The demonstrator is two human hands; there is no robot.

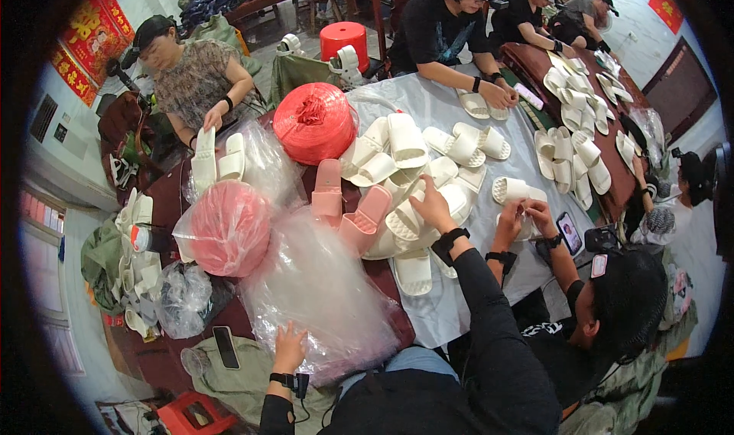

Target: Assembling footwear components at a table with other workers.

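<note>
My left hand (pixel 289 347) rests with fingers spread on the clear crinkled plastic bags (pixel 321 297) at the desk's near edge. My right hand (pixel 430 206) reaches out, fingers loosely curled, touching a cream foam slipper (pixel 405 222) in the pile mid-desk.

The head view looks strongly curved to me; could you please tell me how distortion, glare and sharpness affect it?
In the head view, fisheye bending curves the table edges and a dark rim vignettes the corners; light is soft and even, with glare on the clear plastic bags; the right hand on the white slippers and the left hand look reasonably sharp, far figures smaller and softer.
</note>
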